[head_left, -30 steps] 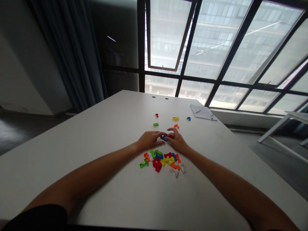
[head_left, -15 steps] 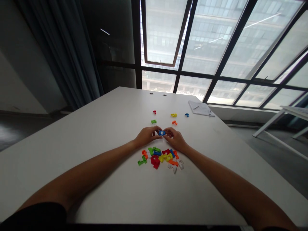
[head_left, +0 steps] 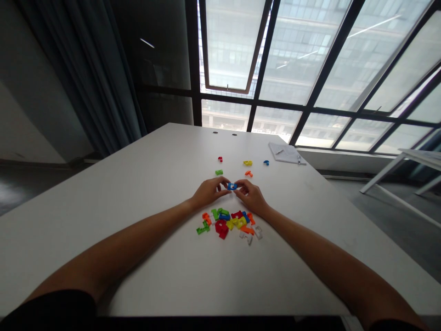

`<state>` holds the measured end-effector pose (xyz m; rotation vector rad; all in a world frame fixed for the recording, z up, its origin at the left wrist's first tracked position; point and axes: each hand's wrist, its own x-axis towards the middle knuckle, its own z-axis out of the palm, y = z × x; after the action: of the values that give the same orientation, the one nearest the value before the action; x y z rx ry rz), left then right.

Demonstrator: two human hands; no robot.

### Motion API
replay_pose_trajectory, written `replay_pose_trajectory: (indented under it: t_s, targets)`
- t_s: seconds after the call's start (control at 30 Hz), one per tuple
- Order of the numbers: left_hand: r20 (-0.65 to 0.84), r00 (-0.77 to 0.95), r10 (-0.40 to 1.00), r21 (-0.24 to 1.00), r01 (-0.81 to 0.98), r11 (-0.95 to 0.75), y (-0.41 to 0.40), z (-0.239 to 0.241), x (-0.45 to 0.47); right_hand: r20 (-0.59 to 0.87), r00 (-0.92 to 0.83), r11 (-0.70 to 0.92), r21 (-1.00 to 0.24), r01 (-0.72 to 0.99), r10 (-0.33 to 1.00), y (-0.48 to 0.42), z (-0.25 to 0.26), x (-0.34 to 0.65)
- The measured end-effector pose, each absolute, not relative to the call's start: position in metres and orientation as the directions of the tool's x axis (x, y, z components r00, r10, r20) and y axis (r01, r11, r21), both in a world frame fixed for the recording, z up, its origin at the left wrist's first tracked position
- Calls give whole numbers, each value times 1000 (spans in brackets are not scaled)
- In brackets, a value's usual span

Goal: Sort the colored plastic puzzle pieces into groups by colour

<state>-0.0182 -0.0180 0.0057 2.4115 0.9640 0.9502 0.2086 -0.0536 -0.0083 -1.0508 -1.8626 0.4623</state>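
A small blue plastic piece (head_left: 232, 186) with a pale middle is pinched between both my hands just above the white table (head_left: 138, 193). My left hand (head_left: 208, 192) closes its fingertips on the piece's left side. On the right side, my right hand (head_left: 251, 195) grips it the same way. Just nearer to me lies a heap of coloured pieces (head_left: 229, 221) in green, orange, red, yellow, blue and white.
Beyond my hands lie single pieces: green (head_left: 219, 172), red (head_left: 220, 159), yellow (head_left: 247, 162), orange (head_left: 248, 173) and blue (head_left: 266, 162). A notepad with a pen (head_left: 286, 153) sits at the far right corner. Large windows stand behind the table; another white table (head_left: 409, 161) is at right.
Both hands have lifted the blue piece slightly and turned it so its flat face shows. The camera has tilted up a little.
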Motion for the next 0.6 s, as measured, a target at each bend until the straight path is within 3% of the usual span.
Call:
replay_pose_trajectory:
  t_s: [0.2,0.47,0.6]
  targets:
    - [459,513,725,529,499,-687,-20,7,-18,587,-199,601,-640,479,785,-52,-13,209]
    - [434,524,733,515,524,-679,-21,8,-17,739,-283,735,-398,549,611,-56,-9,208]
    - [394,538,745,486,567,-666,-23,9,-17,716,-307,716,-375,589,627,-55,-8,207]
